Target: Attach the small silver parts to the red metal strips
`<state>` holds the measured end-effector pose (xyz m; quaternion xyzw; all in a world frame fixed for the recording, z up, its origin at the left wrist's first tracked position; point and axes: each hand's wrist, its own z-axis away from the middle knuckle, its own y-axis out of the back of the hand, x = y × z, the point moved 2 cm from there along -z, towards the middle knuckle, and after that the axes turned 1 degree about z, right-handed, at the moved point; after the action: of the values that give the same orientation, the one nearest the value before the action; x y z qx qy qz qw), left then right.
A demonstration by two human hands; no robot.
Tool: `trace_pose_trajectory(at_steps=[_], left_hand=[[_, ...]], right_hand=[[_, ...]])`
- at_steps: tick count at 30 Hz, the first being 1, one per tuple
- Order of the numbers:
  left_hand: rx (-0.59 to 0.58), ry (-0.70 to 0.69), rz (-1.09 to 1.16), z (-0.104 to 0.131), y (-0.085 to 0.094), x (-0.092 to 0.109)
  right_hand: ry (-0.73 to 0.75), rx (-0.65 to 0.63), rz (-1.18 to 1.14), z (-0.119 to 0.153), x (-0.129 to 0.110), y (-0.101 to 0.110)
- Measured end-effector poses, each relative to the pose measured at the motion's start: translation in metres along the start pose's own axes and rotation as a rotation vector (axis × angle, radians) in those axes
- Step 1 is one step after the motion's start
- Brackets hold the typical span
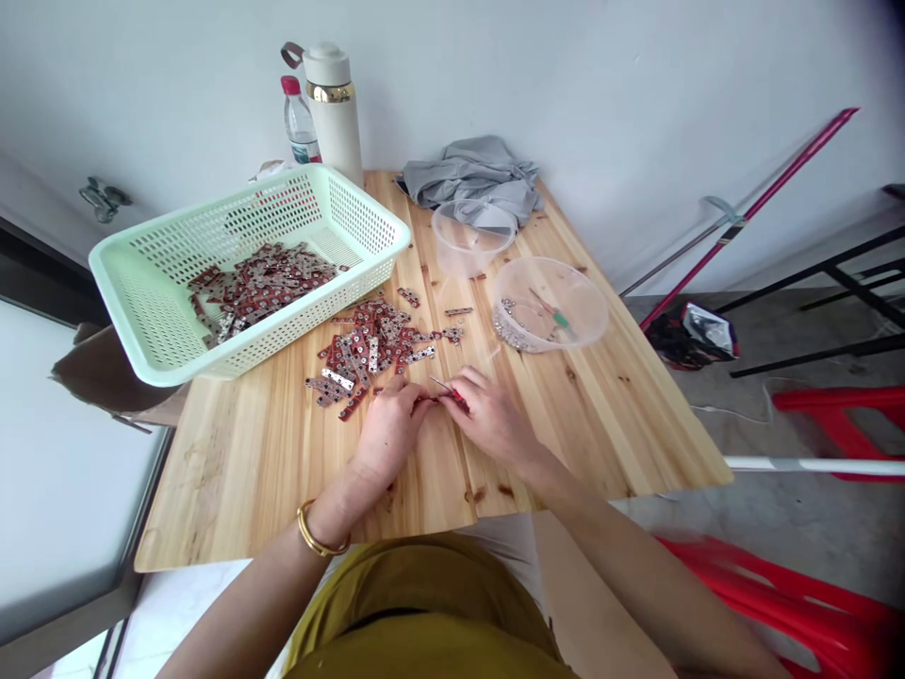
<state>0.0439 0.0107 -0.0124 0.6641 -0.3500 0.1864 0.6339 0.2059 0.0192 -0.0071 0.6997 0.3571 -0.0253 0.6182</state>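
Both hands meet over the wooden table, just in front of a pile of small red and silver strips (pixel 374 339). My left hand (pixel 390 420) is closed on a small red strip (pixel 425 400), mostly covered by the fingers. My right hand (pixel 491 415) is closed round a screwdriver (pixel 458 400) with a red handle, its thin metal shaft pointing up and left; its fingertips also touch the strip. A clear round tub (pixel 594 316) with small metal parts and a green-handled tool stands beyond my right hand.
A pale green basket (pixel 247 363) with many strips stands at the left back. Behind are a second clear tub (pixel 456 264), grey cloth (pixel 481 170), a white flask (pixel 337 127) and a plastic bottle (pixel 300 123). Red stools (pixel 798 604) stand on the right.
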Motion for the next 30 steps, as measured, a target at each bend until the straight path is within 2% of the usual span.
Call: trace_pose_trajectory(at_steps=[4, 14, 21, 30], left_hand=[[-0.030, 0.010, 0.003, -0.0002, 0.0021, 0.0000], [-0.171, 0.012, -0.039, 0.0000, 0.0071, 0.0037], [-0.150, 0.011, -0.064, 0.0019, 0.0030, 0.0018], [-0.158, -0.003, -0.008, -0.0061, 0.0100, 0.0053]], right_hand=[[0.011, -0.020, 0.057, 0.0018, -0.0025, -0.0099], [-0.006, -0.042, 0.052, 0.0012, -0.0026, -0.0086], [0.009, -0.035, 0.043, 0.0010, -0.0019, -0.0085], [0.042, -0.039, 0.040, 0.0017, -0.0024, -0.0078]])
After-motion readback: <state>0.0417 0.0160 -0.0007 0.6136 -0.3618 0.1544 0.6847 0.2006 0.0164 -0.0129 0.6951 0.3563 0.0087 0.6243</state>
